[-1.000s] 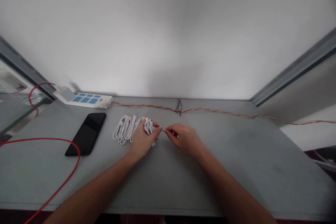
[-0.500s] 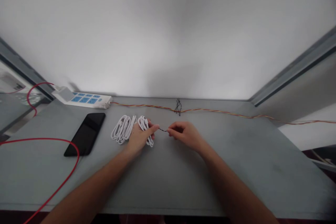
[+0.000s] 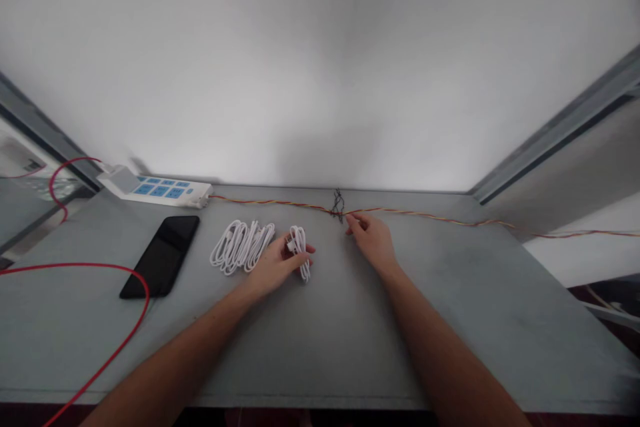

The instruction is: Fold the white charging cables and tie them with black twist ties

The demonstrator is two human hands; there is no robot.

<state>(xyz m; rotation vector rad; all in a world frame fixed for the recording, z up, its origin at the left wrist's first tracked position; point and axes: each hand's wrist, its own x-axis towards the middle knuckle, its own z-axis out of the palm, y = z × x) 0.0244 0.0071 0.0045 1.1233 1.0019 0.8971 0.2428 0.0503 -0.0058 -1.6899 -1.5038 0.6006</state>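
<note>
A grey tabletop point(image 3: 450, 320) meets a plain white wall. The left hand point(image 3: 277, 263) clasps a small coiled white cable bundle point(image 3: 301, 255), its long axis running near to far. The right hand point(image 3: 373, 238) lies open, its fingertips point(image 3: 349, 219) just beside thin black wire ties point(image 3: 339, 204) on a twisted red-and-yellow wire point(image 3: 425, 215). To the left lie looped white cables point(image 3: 240, 245) and a black smartphone point(image 3: 160, 255). No writing is legible.

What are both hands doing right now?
Left hand: closed around a white cable bundle.
Right hand: fingertips at the black ties; grip cannot be told.
</note>
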